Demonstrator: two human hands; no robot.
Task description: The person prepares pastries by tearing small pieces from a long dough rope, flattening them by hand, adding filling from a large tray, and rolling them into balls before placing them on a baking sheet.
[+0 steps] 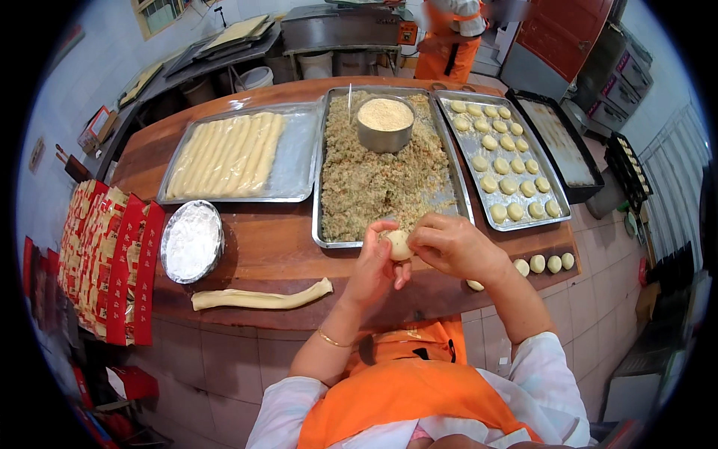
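The work looks well under way but far from finished: neat rows of pale rounds (508, 186) fill much of the right tray (557, 218), and a few more (553, 263) sit along the near right edge of the table (258, 258), one partly hidden by the right forearm. Plenty seems left, since a thick spread of filling (374, 183) covers much of the middle tray (319, 224), many dough ropes (232, 153) lie side by side under clear film in the left tray (295, 187), and one loose rope (258, 297) rests near the flour bowl (193, 241). The ball (399, 245) is in the person's hands, just above the near edge of the middle tray. The left hand (374, 262) has its fingers curled around it, while the right hand (452, 243) has its fingertips drawn together in a pinch on its right side. The ball looks cream-white, smooth and plump; whether it is fully sealed cannot be told, as the right fingers cover that side
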